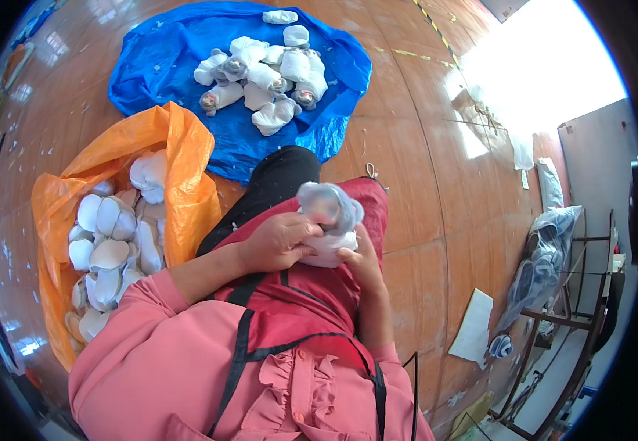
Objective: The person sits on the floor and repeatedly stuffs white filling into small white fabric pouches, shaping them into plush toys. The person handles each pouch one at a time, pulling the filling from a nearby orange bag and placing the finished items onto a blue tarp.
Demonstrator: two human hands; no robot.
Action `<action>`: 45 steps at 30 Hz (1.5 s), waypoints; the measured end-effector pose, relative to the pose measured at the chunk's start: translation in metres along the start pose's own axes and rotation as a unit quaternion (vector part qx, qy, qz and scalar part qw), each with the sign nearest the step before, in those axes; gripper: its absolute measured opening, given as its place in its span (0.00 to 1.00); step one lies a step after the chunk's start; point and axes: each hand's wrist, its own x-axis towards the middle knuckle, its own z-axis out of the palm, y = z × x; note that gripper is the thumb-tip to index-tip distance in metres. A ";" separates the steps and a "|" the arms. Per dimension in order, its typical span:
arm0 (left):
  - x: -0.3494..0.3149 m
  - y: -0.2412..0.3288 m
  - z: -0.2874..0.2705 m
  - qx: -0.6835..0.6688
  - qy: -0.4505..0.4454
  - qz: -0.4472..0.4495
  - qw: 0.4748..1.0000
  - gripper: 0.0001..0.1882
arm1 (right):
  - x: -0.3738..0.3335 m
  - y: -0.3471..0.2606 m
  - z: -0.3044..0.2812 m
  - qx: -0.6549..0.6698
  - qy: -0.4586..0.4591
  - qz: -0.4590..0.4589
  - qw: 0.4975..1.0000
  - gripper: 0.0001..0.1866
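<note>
Over my lap, both hands grip one small stuffed doll [344, 206] with a grey furry head part, a pinkish face area and a white cloth body. My left hand [278, 241] pinches the white cloth just under the head from the left. On the other side, my right hand [363, 261] is closed around the body, thumb on the cloth. The face is blurred, and my hands hide part of the lower body. Similar white dolls [264, 76], several with grey furry heads, lie heaped on a blue plastic sheet [157, 66] ahead of me.
At my left stands an open orange sack [186, 147] filled with white rounded padded pieces [110, 255]. To the right are a white flat sheet [471, 327], a roll of tape [501, 345], a clear bag of dark items [539, 261] and a metal rack [590, 323].
</note>
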 end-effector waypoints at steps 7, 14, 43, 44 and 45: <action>0.020 0.018 0.007 0.008 0.150 -0.038 0.988 0.30 | 0.001 0.024 0.011 0.081 0.100 -0.015 0.992 0.21; 0.027 0.002 0.010 -0.235 0.015 -0.317 0.919 0.38 | 0.003 0.025 0.002 0.090 0.068 0.054 0.992 0.26; 0.029 -0.018 0.032 -0.496 0.020 -0.399 0.771 0.22 | 0.021 0.022 0.021 0.126 0.172 -0.020 0.977 0.22; 0.026 -0.019 0.033 -0.505 0.018 -0.396 0.766 0.20 | 0.020 0.021 0.020 0.163 0.144 0.010 0.976 0.23; 0.025 -0.019 0.034 -0.514 0.017 -0.395 0.762 0.18 | 0.019 0.012 0.022 0.200 0.116 0.040 0.972 0.24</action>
